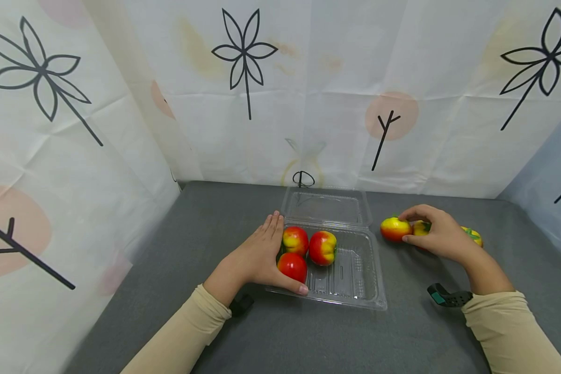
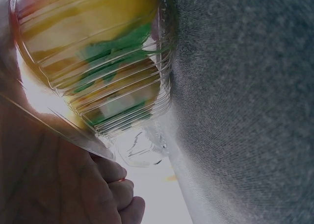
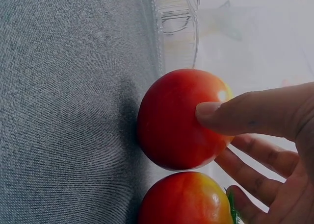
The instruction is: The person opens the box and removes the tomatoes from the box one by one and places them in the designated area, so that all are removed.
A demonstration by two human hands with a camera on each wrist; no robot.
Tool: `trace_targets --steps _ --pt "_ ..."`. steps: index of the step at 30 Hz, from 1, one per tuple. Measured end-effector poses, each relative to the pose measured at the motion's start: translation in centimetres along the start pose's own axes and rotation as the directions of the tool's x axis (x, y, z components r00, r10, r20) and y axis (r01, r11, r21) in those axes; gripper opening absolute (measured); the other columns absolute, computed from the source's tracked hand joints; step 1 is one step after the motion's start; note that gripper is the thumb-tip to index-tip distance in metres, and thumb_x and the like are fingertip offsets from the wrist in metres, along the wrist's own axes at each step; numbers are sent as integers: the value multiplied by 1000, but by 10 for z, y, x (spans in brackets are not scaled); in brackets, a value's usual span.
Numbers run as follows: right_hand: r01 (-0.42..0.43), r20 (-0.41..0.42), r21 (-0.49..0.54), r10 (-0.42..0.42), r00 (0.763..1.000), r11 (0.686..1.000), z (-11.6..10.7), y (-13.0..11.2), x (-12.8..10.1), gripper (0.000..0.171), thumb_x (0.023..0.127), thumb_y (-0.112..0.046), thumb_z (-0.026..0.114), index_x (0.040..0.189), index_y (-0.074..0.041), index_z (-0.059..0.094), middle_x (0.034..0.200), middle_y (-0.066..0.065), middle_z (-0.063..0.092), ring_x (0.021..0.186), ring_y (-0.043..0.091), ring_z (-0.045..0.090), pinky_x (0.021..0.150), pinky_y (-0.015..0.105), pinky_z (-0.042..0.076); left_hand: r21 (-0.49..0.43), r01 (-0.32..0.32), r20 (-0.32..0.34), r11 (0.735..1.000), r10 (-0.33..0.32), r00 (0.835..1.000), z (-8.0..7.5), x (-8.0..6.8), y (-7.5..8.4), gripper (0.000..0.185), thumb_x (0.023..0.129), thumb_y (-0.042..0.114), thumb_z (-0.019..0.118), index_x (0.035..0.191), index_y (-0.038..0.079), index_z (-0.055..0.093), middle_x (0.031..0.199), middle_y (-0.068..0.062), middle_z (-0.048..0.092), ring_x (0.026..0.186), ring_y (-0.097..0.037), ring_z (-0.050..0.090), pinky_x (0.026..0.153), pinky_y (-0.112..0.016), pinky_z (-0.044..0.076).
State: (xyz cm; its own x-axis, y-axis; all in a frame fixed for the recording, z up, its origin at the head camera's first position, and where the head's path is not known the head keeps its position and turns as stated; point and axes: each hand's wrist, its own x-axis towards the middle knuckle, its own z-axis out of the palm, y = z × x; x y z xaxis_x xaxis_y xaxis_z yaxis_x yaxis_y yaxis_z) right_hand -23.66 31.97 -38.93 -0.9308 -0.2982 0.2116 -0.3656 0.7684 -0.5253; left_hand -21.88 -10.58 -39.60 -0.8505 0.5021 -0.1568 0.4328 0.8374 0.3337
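A clear plastic clamshell box (image 1: 355, 270) lies on the grey table with its lid (image 1: 327, 206) folded back. Inside, at its left, sit three round red-and-yellow fruits (image 1: 322, 248). My left hand (image 1: 257, 254) rests along the box's left side, fingers straight, thumb lying over the front edge. In the left wrist view, fruit with green leafy parts (image 2: 117, 52) shows through the ribbed wall. Right of the box, my right hand (image 1: 437, 231) pinches another red-and-yellow fruit (image 3: 181, 121), thumb on its near face. Beside that one is a second fruit (image 3: 186, 202), partly behind the hand.
One more yellow fruit with green on top (image 1: 472, 236) is at the right end of the row, partly hidden by the right hand. A white cloth with printed leaves (image 1: 336, 104) hangs behind the grey table (image 1: 224, 218) and along its left side.
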Motion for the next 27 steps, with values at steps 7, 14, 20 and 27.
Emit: trace_targets --steps 7,14,20,27 --pt "-14 6 -3 14 1000 1000 -1 0 0 38 88 -13 87 122 -5 71 127 19 68 114 42 66 92 49 54 0 -4 -3 1000 4 1000 0 0 0 154 66 91 72 171 5 -1 180 -12 -6 168 -33 -3 135 -50 15" --pt "-23 -14 3 23 1000 1000 0 -2 -1 30 94 -17 82 120 -7 73 124 17 70 113 41 68 88 30 55 1 -3 -4 1000 3 1000 0 0 0 154 66 91 73 171 5 0 180 -13 -5 168 -33 -3 135 -51 15" --pt "-15 -2 8 15 1000 1000 0 -1 -1 35 91 -13 85 122 -5 72 124 18 70 112 39 67 89 30 54 1 0 -4 1000 0 1000 1 0 -1 153 66 91 73 171 6 0 181 -13 -4 168 -33 -2 135 -51 16" --pt "-12 7 -8 12 1000 1000 0 1 -1 39 87 -9 87 122 -4 71 125 19 68 110 39 65 92 55 54 1 2 1 1000 -2 1000 0 -1 0 153 66 91 73 171 6 -1 180 -12 -6 168 -33 -3 135 -51 16"
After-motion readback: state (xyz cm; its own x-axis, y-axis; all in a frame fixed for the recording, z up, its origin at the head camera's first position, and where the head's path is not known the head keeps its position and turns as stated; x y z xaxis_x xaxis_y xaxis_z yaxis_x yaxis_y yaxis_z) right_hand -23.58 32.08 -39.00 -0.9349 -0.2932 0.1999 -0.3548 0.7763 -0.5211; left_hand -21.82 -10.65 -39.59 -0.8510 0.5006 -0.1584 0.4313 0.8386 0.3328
